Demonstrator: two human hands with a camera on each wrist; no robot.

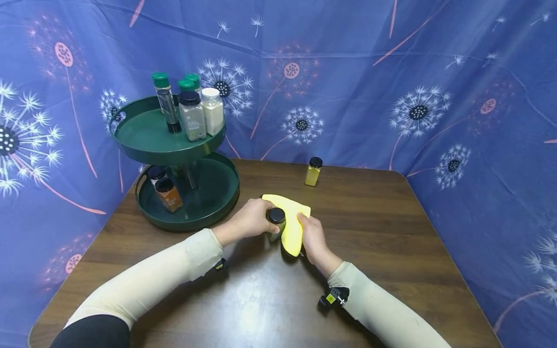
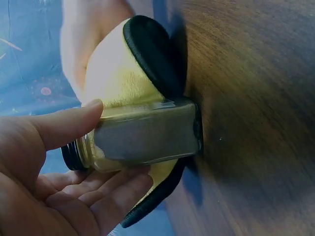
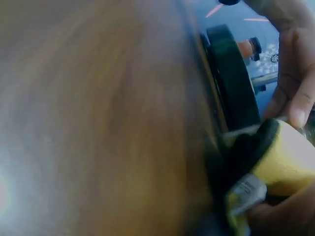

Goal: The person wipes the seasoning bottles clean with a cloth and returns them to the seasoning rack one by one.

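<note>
My left hand (image 1: 254, 218) grips a clear spice jar (image 1: 276, 225) with a black lid, thumb on one side and fingers on the other. In the left wrist view the spice jar (image 2: 147, 132) shows greyish-brown contents, its base right at the wooden table. My right hand (image 1: 314, 238) holds a yellow cloth (image 1: 292, 222) with a dark edge against the jar's side. The right wrist view shows the cloth (image 3: 290, 157) with a white tag, and the left hand (image 3: 295, 64) beyond it.
A green two-tier round tray (image 1: 196, 212) stands at the back left, carrying several spice containers on its upper tier and jars below. Another jar (image 1: 313, 172), yellow with a black lid, stands near the table's (image 1: 370, 232) back edge. Patterned blue fabric (image 1: 348, 96) hangs behind.
</note>
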